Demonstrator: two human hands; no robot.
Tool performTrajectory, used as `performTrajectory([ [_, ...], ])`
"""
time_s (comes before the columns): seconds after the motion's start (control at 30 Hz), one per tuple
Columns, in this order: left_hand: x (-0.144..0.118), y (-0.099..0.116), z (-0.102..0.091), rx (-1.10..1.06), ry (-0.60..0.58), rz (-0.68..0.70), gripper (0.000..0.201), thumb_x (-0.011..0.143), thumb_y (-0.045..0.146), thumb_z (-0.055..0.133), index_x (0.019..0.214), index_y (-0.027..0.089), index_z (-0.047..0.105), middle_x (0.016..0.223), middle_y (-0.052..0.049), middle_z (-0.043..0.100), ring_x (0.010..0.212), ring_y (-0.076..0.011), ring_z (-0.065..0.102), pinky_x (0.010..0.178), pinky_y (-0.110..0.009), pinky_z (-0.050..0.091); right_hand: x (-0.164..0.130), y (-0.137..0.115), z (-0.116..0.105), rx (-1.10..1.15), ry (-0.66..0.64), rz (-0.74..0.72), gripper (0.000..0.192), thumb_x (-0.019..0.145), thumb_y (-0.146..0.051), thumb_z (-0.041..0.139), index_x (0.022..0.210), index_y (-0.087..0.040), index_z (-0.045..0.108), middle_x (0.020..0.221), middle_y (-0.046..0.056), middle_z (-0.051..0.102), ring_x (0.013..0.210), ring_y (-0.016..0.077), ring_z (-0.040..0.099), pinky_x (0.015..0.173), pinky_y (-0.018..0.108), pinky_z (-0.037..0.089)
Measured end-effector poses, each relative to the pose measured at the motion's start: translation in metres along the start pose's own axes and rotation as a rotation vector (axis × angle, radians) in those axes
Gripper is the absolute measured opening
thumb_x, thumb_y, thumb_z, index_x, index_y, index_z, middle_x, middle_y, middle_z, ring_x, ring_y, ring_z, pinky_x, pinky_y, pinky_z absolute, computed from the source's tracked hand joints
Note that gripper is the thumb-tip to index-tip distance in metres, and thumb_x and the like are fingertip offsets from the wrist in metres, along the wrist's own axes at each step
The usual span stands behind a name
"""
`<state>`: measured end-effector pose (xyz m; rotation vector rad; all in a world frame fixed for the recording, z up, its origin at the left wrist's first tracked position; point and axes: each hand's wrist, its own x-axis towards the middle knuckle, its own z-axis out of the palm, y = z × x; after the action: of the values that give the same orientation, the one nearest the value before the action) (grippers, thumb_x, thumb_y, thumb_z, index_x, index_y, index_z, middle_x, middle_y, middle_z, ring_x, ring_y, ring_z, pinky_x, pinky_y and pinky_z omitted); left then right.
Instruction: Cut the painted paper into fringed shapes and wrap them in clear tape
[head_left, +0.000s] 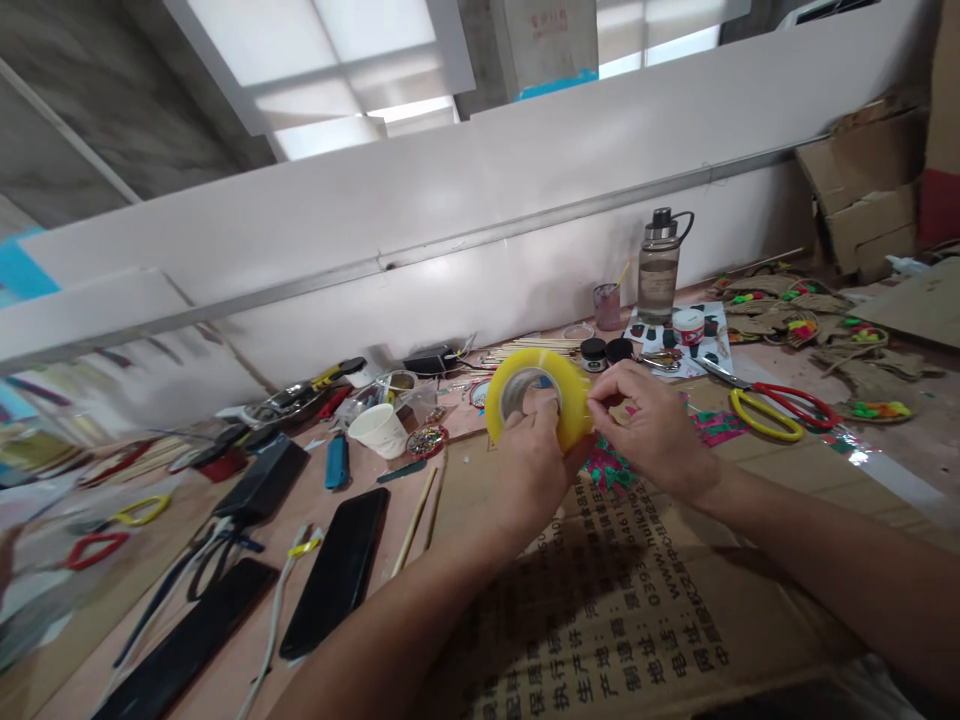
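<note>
My left hand (pixel 534 460) grips a wide roll of yellowish clear packing tape (pixel 501 402), its fingers hooked through the cardboard core. At the roll's right edge, my right hand (pixel 656 425) pinches with thumb and forefinger, apparently at the tape's end; the film itself is too clear to make out. Pink and green patterned fabric (pixel 611 470) lies under and behind the hands. Beneath them is a flattened cardboard sheet (pixel 600 600) with printed characters.
Red-and-yellow scissors (pixel 780 405) lie to the right, near a water bottle (pixel 658 270). On the left are a black phone (pixel 336 570), a paper cup (pixel 379 430), a blue utility knife (pixel 337 462) and a black power adapter (pixel 266 480). Brown woven pieces (pixel 795 310) are heaped at far right.
</note>
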<state>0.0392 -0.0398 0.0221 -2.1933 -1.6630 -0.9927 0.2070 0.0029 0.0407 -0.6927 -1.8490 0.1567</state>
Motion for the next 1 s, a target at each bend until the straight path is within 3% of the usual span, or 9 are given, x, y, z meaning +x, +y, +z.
performTrajectory([
  [0.13,-0.001,0.0,0.0,0.044,-0.013,0.03,0.047,0.083,0.035,0.078,0.121,0.015,0.058,0.102,-0.011,0.071,0.091,-0.0277,0.068,0.082,-0.039,0.055,0.0,0.003,0.006,-0.051,-0.005,0.063,0.018,0.073,-0.007,0.055,0.076,-0.024,0.048,0.073,0.0,0.057,0.064,0.0161,0.055,0.06,0.029,0.046],
  [0.37,0.004,0.002,0.001,0.052,-0.015,0.022,0.052,0.079,0.034,0.083,0.12,0.014,0.06,0.109,-0.014,0.071,0.091,-0.0284,0.068,0.083,-0.039,0.054,0.001,0.013,0.005,-0.056,-0.03,0.124,0.018,0.071,-0.009,0.053,0.078,-0.025,0.046,0.074,0.0,0.059,0.066,0.0171,0.054,0.061,0.029,0.044],
  [1.0,0.006,-0.001,-0.002,-0.08,-0.138,-0.032,0.063,0.076,0.042,0.084,0.128,0.016,0.06,0.099,-0.011,0.073,0.092,-0.0305,0.068,0.081,-0.042,0.055,0.016,0.032,-0.021,-0.058,-0.102,0.151,0.014,0.076,-0.013,0.054,0.079,-0.024,0.048,0.07,-0.003,0.054,0.06,0.0145,0.05,0.058,0.028,0.038],
])
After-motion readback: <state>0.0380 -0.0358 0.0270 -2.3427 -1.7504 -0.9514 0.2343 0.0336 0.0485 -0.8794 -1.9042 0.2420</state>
